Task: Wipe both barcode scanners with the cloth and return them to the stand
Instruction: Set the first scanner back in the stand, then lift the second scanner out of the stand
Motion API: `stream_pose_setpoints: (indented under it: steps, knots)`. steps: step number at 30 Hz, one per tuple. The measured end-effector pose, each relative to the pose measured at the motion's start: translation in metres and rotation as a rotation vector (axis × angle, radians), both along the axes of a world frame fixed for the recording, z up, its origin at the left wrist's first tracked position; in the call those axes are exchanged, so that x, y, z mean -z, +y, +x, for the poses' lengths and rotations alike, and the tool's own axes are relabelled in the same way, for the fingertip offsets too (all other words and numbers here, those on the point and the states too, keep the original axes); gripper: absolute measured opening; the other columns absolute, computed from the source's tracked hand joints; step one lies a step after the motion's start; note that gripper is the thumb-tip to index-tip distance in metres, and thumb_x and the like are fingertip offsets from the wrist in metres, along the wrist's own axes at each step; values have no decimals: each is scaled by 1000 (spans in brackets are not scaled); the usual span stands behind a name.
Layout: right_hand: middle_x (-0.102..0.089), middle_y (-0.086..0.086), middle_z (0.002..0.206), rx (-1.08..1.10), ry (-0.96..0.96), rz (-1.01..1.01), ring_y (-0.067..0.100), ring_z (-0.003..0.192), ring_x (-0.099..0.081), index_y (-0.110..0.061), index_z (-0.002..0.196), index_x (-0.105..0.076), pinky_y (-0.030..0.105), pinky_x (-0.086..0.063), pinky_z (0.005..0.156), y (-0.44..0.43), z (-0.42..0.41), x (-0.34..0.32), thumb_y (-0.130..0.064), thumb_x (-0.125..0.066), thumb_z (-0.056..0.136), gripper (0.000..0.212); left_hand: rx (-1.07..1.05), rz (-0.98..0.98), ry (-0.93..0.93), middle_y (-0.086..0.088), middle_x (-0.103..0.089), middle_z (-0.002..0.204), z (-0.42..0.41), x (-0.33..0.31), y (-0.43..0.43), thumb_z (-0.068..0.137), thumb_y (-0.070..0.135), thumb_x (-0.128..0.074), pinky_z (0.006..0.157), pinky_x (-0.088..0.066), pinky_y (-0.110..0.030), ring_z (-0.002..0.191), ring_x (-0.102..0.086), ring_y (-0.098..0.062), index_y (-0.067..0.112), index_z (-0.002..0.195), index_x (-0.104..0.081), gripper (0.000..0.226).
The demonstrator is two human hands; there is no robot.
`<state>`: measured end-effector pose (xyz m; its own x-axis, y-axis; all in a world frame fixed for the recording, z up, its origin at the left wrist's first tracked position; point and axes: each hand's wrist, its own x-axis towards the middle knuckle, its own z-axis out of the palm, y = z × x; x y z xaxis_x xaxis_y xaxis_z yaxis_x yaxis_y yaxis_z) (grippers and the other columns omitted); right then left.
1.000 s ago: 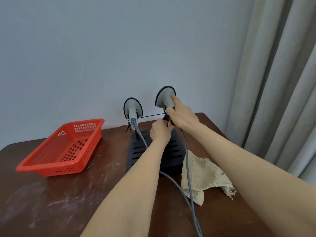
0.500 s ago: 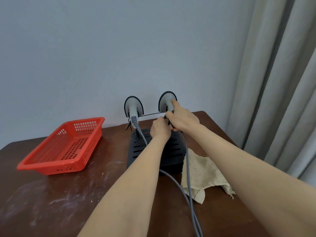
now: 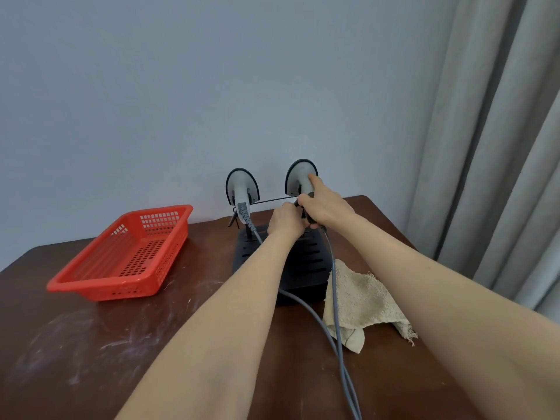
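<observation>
A dark brown desk (image 3: 91, 344), scuffed with pale marks, stands against a plain grey-blue wall (image 3: 181, 86), and pale curtains (image 3: 500, 147) hang past its right edge. The black slotted stand (image 3: 306, 262) sits at the desk's far edge, right of the middle.

The left scanner (image 3: 242, 186) hangs in the stand upright, head up. Its grey cable (image 3: 303, 301) runs down over the stand's base toward the near edge.

Your right hand (image 3: 327, 207) is wrapped round the handle of the right scanner (image 3: 298, 177), with the forefinger stretched up along its neck. That scanner's head is upright beside the other one, at the right end of the thin rod (image 3: 269, 201) that joins the two holders. I cannot tell whether it is fully seated, because your hand hides the holder.

Your left hand (image 3: 285, 221) has its fingers curled and is pressed against the right hand at the foot of that handle (what it grips, if anything, is hidden from view).

A second cable (image 3: 335, 268) drops from under your right hand, crosses the left part of the cloth (image 3: 363, 298) and joins the first toward the near edge. The cloth, beige and frayed, lies crumpled on the desk just beside the stand's near right corner.

A red perforated basket (image 3: 103, 291) sits toward the desk's far left corner, well apart from the stand.
</observation>
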<state>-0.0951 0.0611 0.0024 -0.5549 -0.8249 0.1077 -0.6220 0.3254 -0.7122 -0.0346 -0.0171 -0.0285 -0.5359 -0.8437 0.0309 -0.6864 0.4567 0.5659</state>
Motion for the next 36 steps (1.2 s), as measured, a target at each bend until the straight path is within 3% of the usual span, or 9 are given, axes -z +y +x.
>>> stream_pose_setpoints:
  steps: [7,11,15,19,24,27,30,33,36]
  knots:
    - [-58,7,99,-33,-99,-56,26,71,-63,-32,149,-14,41,-57,74,1,1,-2,-30,-42,91,64,20,-64,-50,-21,-58,116,17,-22,12,93,4,-44,76,-44,-35,108,-56,-35,-2,114,-52,24]
    - [-54,12,127,-49,10,-24,28,100,-54,-22,150,-15,31,-40,75,5,3,-5,-33,-45,95,64,7,-146,-92,-19,-57,121,30,-36,14,91,0,-46,75,-43,-32,111,-56,-32,-1,120,-51,29]
    - [-56,14,112,-29,76,6,27,88,-53,-18,145,-21,31,-39,68,12,7,-6,-27,-54,88,66,13,-174,-57,-20,-51,133,45,-51,20,90,-4,-44,93,-43,-34,122,-49,-32,1,131,-47,41]
    - [-48,18,119,7,110,29,33,90,-57,-20,144,-21,35,-43,66,15,15,-11,-29,-58,85,70,29,-204,34,-14,-48,139,63,-67,26,90,-8,-42,98,-42,-31,127,-45,-27,9,135,-47,49]
    - [-46,18,121,3,139,38,36,95,-56,-18,142,-24,36,-44,70,23,24,-18,-28,-60,84,69,-39,-260,134,-9,-55,128,94,-81,26,87,-6,-43,92,-44,-28,117,-52,-26,8,121,-60,40]
    - [-40,19,127,33,200,46,38,110,-47,-16,140,-28,36,-40,76,28,30,-22,-28,-58,86,64,-73,-278,145,-9,-62,102,114,-89,26,86,-6,-42,83,-44,-29,104,-56,-27,9,95,-66,29]
    - [-34,16,135,104,311,-14,35,122,-36,-13,140,-31,38,-39,85,29,43,-30,-26,-53,90,57,-115,-308,140,-20,-62,118,131,-91,23,88,0,-44,93,-44,-36,113,-55,-33,5,103,-65,26]
    - [-33,14,140,116,398,-113,32,128,-31,-15,141,-34,39,-40,93,23,56,-38,-24,-49,91,52,-149,-285,112,-22,-60,122,141,-85,16,85,-3,-45,95,-44,-38,116,-54,-34,-2,113,-61,32]
    - [-36,13,140,55,369,-130,30,130,-32,-18,139,-38,40,-40,95,8,66,-41,-28,-49,92,49,-168,-238,68,-19,-58,125,143,-71,7,87,4,-49,95,-45,-38,117,-53,-33,0,119,-57,33]
